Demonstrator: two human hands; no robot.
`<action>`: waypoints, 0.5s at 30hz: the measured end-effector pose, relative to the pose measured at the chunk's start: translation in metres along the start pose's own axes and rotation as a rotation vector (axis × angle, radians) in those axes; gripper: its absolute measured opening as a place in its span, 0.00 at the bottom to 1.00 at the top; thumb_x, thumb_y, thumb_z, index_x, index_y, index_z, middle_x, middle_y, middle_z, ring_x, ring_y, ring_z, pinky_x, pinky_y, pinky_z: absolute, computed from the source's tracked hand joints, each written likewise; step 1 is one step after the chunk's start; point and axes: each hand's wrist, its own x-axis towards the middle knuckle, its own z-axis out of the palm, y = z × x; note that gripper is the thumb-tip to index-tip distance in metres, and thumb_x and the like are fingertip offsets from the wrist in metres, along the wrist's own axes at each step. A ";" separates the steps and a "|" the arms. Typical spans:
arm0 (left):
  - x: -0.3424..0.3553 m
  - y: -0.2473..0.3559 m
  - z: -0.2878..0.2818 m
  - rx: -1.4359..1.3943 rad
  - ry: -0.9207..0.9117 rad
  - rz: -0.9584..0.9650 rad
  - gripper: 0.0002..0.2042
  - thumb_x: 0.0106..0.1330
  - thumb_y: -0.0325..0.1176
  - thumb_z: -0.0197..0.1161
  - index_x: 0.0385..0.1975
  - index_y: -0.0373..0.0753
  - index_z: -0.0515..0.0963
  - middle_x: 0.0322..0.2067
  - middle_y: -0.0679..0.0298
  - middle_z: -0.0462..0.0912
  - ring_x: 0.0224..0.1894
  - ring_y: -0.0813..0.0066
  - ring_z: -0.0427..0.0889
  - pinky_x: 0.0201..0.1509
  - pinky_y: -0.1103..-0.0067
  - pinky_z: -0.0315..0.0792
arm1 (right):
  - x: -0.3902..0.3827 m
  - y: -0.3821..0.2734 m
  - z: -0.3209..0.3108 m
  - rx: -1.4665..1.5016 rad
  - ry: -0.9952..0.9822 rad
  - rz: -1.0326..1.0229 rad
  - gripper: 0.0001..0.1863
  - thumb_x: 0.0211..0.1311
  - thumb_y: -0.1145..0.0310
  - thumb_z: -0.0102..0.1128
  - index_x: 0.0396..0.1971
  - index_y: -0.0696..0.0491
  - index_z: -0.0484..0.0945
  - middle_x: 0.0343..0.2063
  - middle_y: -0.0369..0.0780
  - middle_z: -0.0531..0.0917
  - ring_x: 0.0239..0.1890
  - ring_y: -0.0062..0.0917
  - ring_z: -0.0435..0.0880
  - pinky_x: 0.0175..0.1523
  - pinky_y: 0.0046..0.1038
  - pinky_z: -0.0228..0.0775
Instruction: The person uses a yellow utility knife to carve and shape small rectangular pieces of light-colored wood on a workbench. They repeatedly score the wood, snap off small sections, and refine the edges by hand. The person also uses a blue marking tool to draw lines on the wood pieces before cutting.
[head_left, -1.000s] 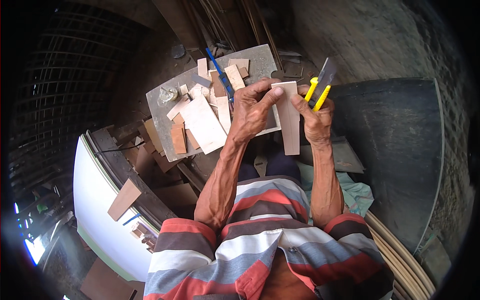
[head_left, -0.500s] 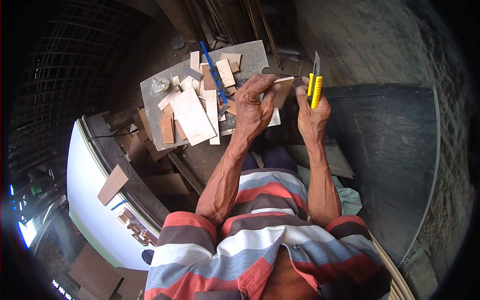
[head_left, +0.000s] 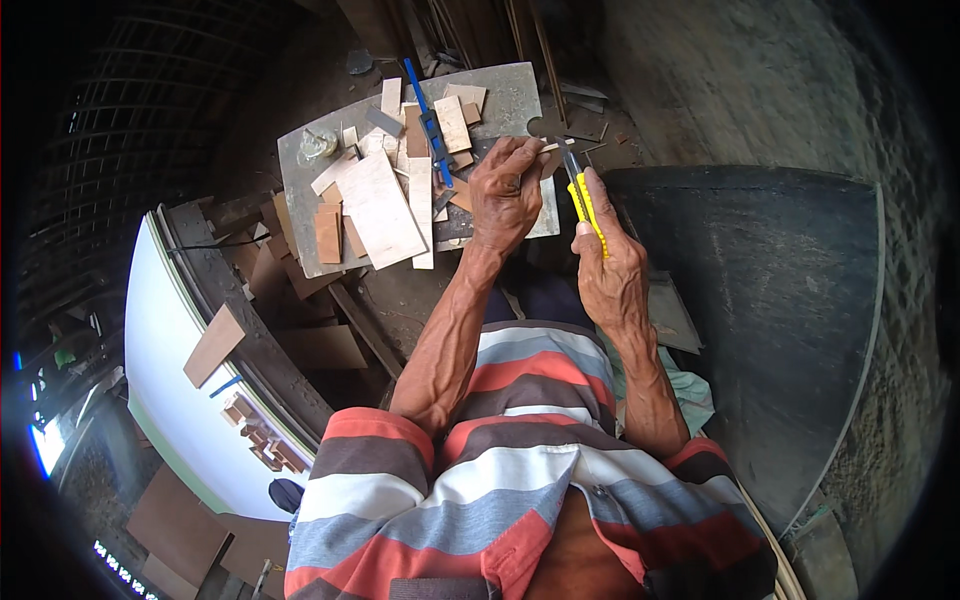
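Note:
My left hand is closed round a small, pale wooden piece, mostly hidden by the fingers. My right hand grips a yellow utility knife, its blade pointing up and forward beside the piece, close to my left fingers; whether blade and wood touch I cannot tell. Beyond both hands, a worn board table bears several pale and brown wooden offcuts, a blue long-handled tool and a glass jar.
On my left are a white curved panel with small brown pieces on it and piled scrap boards. A dark board leans against the rough wall on my right, near a pale green sack. Wooden strips stand behind the table.
The wooden piece, upright in both hands earlier, has tipped nearly flat in my left hand. My right hand has turned the knife and brought its blade leftward toward that piece.

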 end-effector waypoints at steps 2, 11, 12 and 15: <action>-0.001 0.000 0.000 0.007 -0.003 -0.001 0.07 0.59 0.20 0.67 0.38 0.32 0.82 0.32 0.57 0.84 0.33 0.63 0.84 0.38 0.75 0.75 | 0.001 0.003 0.001 -0.009 0.013 -0.003 0.28 0.69 0.76 0.49 0.69 0.51 0.64 0.51 0.57 0.80 0.48 0.49 0.84 0.49 0.35 0.76; -0.003 -0.007 -0.001 0.020 -0.013 -0.006 0.07 0.59 0.21 0.67 0.37 0.32 0.83 0.33 0.56 0.84 0.34 0.62 0.84 0.38 0.75 0.76 | 0.003 0.004 0.003 -0.049 -0.016 0.021 0.28 0.68 0.76 0.50 0.68 0.51 0.65 0.47 0.58 0.81 0.47 0.51 0.83 0.48 0.38 0.76; -0.004 -0.008 -0.001 0.024 -0.015 -0.004 0.07 0.59 0.21 0.67 0.37 0.32 0.83 0.33 0.56 0.84 0.34 0.62 0.84 0.38 0.74 0.76 | 0.003 0.004 0.004 -0.070 -0.015 0.009 0.28 0.68 0.76 0.50 0.68 0.51 0.65 0.47 0.58 0.81 0.47 0.51 0.83 0.48 0.38 0.76; -0.008 -0.011 0.002 0.031 -0.026 -0.004 0.07 0.59 0.21 0.67 0.37 0.32 0.82 0.34 0.56 0.84 0.34 0.61 0.84 0.38 0.74 0.76 | 0.004 0.006 0.006 -0.131 -0.011 -0.025 0.28 0.68 0.76 0.50 0.68 0.51 0.64 0.45 0.59 0.81 0.47 0.51 0.83 0.48 0.40 0.76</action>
